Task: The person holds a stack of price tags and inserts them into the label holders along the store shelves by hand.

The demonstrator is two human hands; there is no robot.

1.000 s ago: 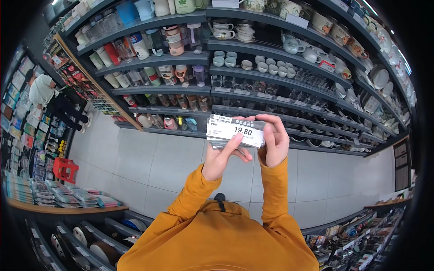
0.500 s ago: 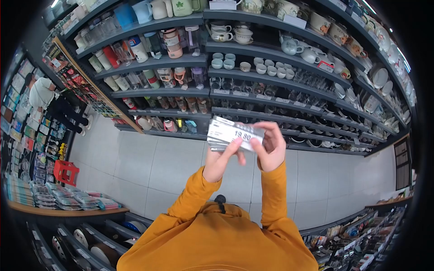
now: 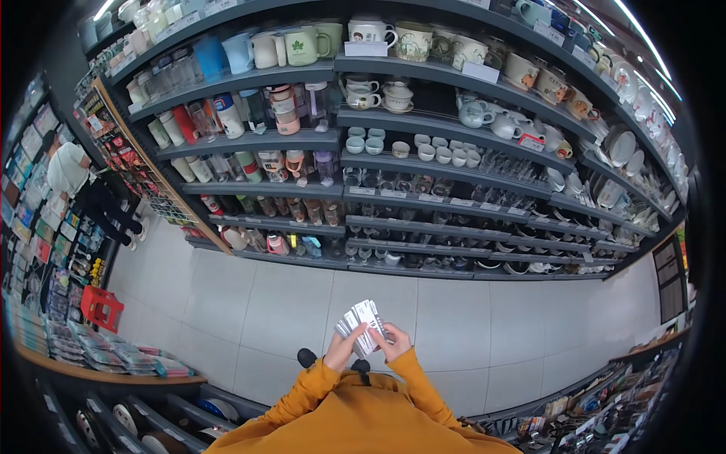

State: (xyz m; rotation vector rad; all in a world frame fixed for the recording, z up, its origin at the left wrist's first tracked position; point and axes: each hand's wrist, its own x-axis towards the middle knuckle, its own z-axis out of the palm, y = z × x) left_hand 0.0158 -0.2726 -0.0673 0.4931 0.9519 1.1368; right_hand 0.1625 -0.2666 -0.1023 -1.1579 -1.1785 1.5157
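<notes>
A stack of white price tags (image 3: 363, 316) with black print is fanned out close to my body. My left hand (image 3: 339, 350) is closed around its lower left side. On the right, my right hand (image 3: 393, 343) pinches the tags at their edge, near the printed figures. Both hands are held low above the tiled floor, in front of my orange sleeves. Most of the print is too small to read.
A long grey shelf unit (image 3: 423, 198) with cups, teapots, bottles and glasses stands ahead. A person (image 3: 79, 178) stands at the left by a rack of goods. A red stool (image 3: 101, 308) is on the floor. Shelves with goods also flank me below.
Both hands have drawn the price tags down and toward my body. The tags are now fanned out and turned more upright. The view has tilted up, showing more of the upper shelves.
</notes>
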